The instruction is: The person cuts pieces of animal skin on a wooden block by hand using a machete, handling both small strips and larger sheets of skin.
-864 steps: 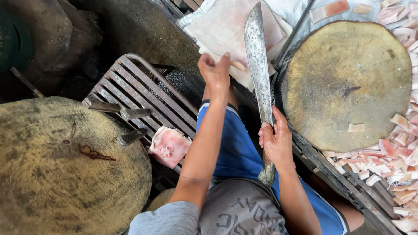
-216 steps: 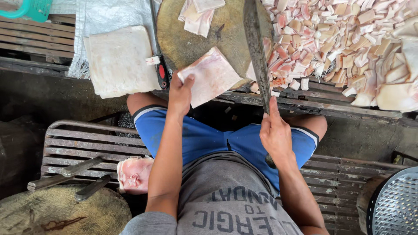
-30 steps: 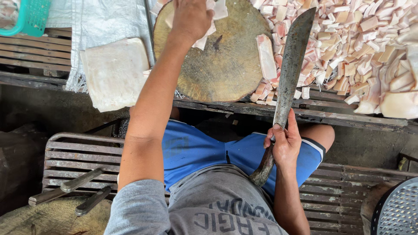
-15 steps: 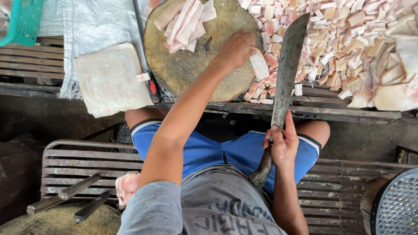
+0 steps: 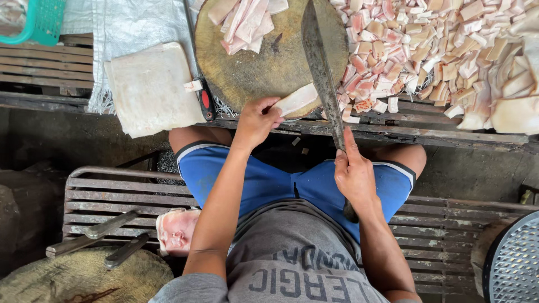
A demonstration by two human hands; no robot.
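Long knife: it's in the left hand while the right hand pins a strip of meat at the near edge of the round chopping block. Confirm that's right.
Not quite: the hands are swapped. The head view shows the long knife gripped in the right hand, while the left hand pins the strip of meat at the near edge of the round chopping block.

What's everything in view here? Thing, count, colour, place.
long cleaver: 1, dark steel, across the round block, in the right hand
round chopping block: 1, yellow-brown, top centre
meat strip: 1, pale, block's near edge, under the left hand
meat strips pile: several, pink-white, far side of block
cut meat pieces: many, pink-cream, top right
white slab: 1, left of block
basket: 1, teal, top left
knives: about 3, grey, on the bench at left
left hand: on meat strip
right hand: grips cleaver handle
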